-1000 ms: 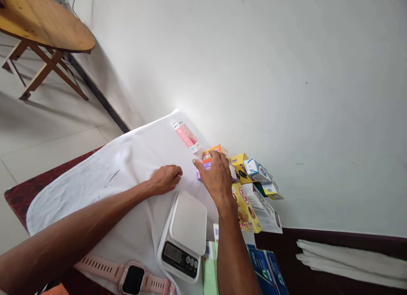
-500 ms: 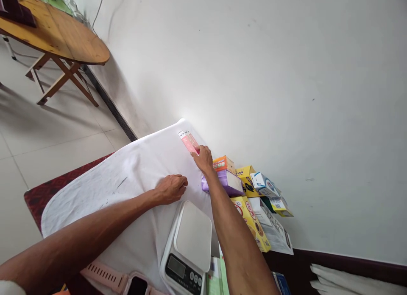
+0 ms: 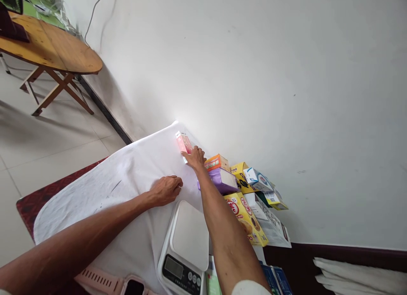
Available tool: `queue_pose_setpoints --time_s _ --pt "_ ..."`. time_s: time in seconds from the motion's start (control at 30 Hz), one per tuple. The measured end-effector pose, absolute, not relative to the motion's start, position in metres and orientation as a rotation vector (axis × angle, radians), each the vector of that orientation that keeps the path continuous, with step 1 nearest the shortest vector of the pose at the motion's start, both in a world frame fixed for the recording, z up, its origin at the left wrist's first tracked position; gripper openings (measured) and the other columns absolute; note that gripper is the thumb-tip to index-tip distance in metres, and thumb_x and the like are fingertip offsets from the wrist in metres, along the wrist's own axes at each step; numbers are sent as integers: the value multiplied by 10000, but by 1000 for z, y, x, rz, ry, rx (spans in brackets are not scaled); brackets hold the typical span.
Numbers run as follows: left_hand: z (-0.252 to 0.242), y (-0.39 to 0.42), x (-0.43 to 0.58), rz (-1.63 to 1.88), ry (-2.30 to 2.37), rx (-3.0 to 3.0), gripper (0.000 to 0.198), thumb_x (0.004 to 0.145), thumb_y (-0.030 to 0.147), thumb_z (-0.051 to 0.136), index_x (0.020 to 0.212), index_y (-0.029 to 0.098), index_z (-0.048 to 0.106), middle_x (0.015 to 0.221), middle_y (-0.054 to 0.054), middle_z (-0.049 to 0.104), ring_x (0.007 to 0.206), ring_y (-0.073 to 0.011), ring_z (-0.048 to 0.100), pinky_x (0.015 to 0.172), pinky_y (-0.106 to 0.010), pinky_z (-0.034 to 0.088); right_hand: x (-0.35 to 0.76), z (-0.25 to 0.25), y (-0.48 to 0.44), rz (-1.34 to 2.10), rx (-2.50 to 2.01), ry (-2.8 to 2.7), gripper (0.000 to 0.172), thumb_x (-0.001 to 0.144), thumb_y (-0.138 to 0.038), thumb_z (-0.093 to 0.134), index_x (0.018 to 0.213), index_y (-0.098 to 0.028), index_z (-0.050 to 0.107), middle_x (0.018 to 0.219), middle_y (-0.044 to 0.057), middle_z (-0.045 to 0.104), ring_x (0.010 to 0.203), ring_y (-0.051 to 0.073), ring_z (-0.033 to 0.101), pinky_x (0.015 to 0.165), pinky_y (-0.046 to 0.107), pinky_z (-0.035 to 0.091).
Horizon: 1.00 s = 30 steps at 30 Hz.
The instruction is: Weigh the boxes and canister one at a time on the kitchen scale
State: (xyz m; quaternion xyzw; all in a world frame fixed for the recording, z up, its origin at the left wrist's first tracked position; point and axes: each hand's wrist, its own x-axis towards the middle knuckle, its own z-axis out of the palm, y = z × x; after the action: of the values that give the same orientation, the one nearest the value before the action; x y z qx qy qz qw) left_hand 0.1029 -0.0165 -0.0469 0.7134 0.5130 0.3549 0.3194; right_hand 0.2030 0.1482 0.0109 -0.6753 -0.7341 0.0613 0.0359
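Note:
A slim pink and white box (image 3: 182, 143) rests at the far corner of the white cloth (image 3: 143, 153). My right hand (image 3: 196, 158) grips its near end, the thumb along the left side and the fingers over the right. My left hand (image 3: 167, 189) lies on the cloth with its fingers curled in, and nothing shows in it. Just nearer than the left hand stands a white digital kitchen scale (image 3: 190, 231) with a bare platform and a blank display.
Against the wall to the right are an orange box (image 3: 216, 162), a purple pack (image 3: 222, 180), a yellow box (image 3: 246, 218) and several other cartons. A pink-strapped watch (image 3: 133, 285) appears at the bottom edge. Far left stands a wooden folding table (image 3: 60, 49).
The pink box has turned slightly under my right hand, which has shifted a little left in view. My left hand stays on the cloth. The whole view has shifted slightly.

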Motion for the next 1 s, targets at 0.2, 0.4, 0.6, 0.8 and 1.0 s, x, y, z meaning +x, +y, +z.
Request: queue_pose_setpoints --time_s 0.2,0.4,0.6,0.8,1.0 --pt "-45 -16 102 925 1346 1867 230 897 151 491 1030 214 669 1084 -62 741 967 -223 701 839 -321 509 205 14 135 287 -1981 -2243 469 900 -363 589 1275 -91 513 1367 250 573 1280 339 535 1068 439 409" --pt "-46 -15 100 903 1344 1905 259 904 167 477 1055 227 678 1128 -69 745 1010 -234 694 874 -337 515 253 59 65 285 -1835 -2163 433 898 -464 534 1219 -173 519 1311 157 620 1215 291 559 1041 399 430" --pt "-45 -16 100 890 1368 1940 275 887 211 479 1064 221 689 1082 -76 740 950 -244 685 849 -355 517 329 104 -80 396 -1794 -1918 497 852 -580 615 1191 -217 585 1177 89 685 1064 294 623 943 445 488" --pt "-38 -17 98 847 1442 1897 266 869 257 518 1052 242 709 981 -45 753 886 -221 671 797 -323 499 338 74 -182 418 -1837 -1867 546 901 -562 615 1324 -224 543 1306 115 653 1184 306 617 994 471 501" --pt "-34 -20 92 885 1427 1820 300 872 325 507 1048 218 725 849 -22 739 787 -195 657 721 -291 483 308 26 -197 330 -1731 -2045 464 980 -449 539 1368 -200 485 1224 134 634 1120 302 622 949 489 537"
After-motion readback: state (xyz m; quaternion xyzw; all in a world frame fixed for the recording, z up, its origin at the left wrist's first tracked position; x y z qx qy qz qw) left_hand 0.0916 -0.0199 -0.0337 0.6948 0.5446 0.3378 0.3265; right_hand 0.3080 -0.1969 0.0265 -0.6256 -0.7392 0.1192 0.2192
